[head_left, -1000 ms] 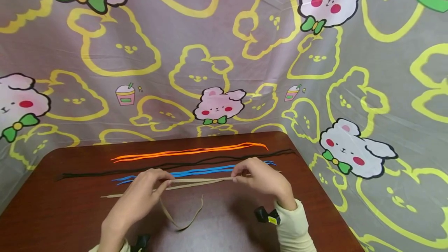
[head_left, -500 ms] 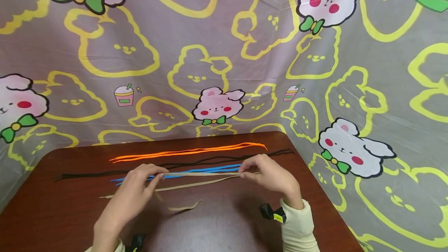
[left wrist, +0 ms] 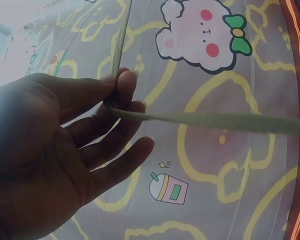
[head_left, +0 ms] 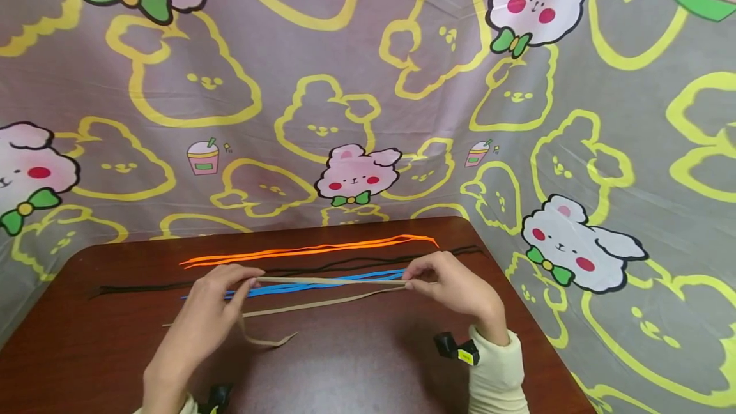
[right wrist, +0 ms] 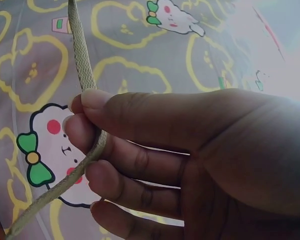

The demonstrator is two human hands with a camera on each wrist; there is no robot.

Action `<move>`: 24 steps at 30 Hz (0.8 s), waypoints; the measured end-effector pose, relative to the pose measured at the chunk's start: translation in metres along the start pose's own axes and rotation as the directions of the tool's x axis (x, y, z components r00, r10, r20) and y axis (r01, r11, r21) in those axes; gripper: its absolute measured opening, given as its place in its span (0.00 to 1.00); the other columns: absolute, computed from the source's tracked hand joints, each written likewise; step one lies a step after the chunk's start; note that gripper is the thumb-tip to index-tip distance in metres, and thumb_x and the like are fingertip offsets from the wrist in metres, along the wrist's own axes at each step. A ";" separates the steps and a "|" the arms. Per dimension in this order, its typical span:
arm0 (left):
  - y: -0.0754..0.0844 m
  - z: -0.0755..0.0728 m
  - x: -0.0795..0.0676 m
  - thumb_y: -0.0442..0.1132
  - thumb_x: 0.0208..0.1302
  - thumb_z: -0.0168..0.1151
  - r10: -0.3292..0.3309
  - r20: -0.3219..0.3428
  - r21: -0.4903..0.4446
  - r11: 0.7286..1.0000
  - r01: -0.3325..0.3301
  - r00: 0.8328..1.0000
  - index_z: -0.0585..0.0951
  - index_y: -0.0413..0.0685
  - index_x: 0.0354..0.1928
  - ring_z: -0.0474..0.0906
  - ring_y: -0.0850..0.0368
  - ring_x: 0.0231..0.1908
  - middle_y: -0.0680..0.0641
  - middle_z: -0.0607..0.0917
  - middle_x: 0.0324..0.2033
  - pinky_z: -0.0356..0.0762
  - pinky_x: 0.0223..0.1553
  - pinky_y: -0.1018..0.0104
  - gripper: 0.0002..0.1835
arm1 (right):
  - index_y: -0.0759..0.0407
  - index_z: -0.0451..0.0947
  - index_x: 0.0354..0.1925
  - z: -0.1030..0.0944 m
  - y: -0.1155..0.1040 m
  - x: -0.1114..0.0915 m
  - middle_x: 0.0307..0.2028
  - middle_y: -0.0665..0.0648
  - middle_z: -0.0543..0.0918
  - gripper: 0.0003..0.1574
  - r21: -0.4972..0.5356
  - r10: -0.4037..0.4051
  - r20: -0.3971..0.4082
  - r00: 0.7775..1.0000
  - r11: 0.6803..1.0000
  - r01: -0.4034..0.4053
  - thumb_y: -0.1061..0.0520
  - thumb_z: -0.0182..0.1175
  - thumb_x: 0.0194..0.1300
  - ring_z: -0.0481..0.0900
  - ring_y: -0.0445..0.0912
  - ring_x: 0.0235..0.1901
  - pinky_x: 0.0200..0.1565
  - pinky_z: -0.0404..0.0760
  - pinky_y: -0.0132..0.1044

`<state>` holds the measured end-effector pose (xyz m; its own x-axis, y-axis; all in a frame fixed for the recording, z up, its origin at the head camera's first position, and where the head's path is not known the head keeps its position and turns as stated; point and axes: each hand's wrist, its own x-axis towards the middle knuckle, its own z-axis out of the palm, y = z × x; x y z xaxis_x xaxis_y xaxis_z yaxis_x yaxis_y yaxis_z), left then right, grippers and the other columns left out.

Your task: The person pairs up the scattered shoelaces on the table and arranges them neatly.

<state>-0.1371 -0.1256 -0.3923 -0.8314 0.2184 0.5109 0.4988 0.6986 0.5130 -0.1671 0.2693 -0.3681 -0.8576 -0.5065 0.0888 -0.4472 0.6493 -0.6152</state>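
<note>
A flat beige shoelace (head_left: 333, 281) is stretched nearly straight between my two hands. My left hand (head_left: 209, 308) pinches it between thumb and index finger, and a loose tail hangs below that hand and curls towards the right. In the left wrist view the woven lace (left wrist: 215, 121) bends sharply at the fingertips. My right hand (head_left: 454, 289) pinches the other end of the span; the right wrist view shows the lace (right wrist: 82, 60) passing under the thumb and on down past the fingers. A second beige length runs from the right hand down to the left, behind the left hand.
Behind the beige lace lie blue laces (head_left: 299, 287), a black lace (head_left: 345, 264) and, farthest back, an orange lace (head_left: 310, 250), all running roughly left to right. They rest on a dark brown table (head_left: 345, 375). A patterned curtain (head_left: 356, 107) stands at the back and right.
My hands have moved apart, left hand leftward and right hand rightward, both slightly farther back. The pinched span has grown longer, and the hanging tail has shortened and shifted left.
</note>
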 end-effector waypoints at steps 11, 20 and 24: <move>-0.007 -0.005 -0.001 0.23 0.64 0.65 -0.012 -0.035 0.015 1.000 0.013 0.999 0.87 0.40 0.46 0.83 0.40 0.47 0.43 0.89 0.40 0.78 0.46 0.40 0.11 | 0.48 0.87 0.39 -0.007 0.009 -0.006 0.32 0.41 0.86 0.05 0.001 0.042 -0.028 0.999 0.999 -0.042 0.59 0.67 0.68 0.82 0.38 0.34 0.41 0.82 0.36; -0.014 -0.008 -0.003 0.24 0.65 0.65 -0.043 -0.052 0.023 0.999 0.044 0.998 0.87 0.39 0.48 0.82 0.35 0.50 0.38 0.88 0.43 0.75 0.50 0.38 0.11 | 0.47 0.87 0.37 -0.011 0.016 -0.008 0.30 0.42 0.85 0.04 0.012 0.073 -0.042 0.996 0.997 -0.073 0.57 0.67 0.69 0.81 0.41 0.31 0.38 0.81 0.35; -0.017 -0.008 -0.003 0.24 0.65 0.65 -0.050 -0.053 0.026 0.998 0.051 0.997 0.87 0.38 0.48 0.82 0.34 0.50 0.37 0.88 0.44 0.75 0.50 0.37 0.11 | 0.49 0.86 0.36 -0.013 0.021 -0.008 0.29 0.43 0.84 0.03 0.016 0.085 -0.063 0.994 0.996 -0.084 0.56 0.67 0.69 0.80 0.44 0.29 0.34 0.79 0.35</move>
<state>-0.1412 -0.1439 -0.3967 -0.8411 0.1472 0.5204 0.4491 0.7261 0.5206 -0.1730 0.2941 -0.3713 -0.9069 -0.4126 0.0853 -0.3691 0.6804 -0.6331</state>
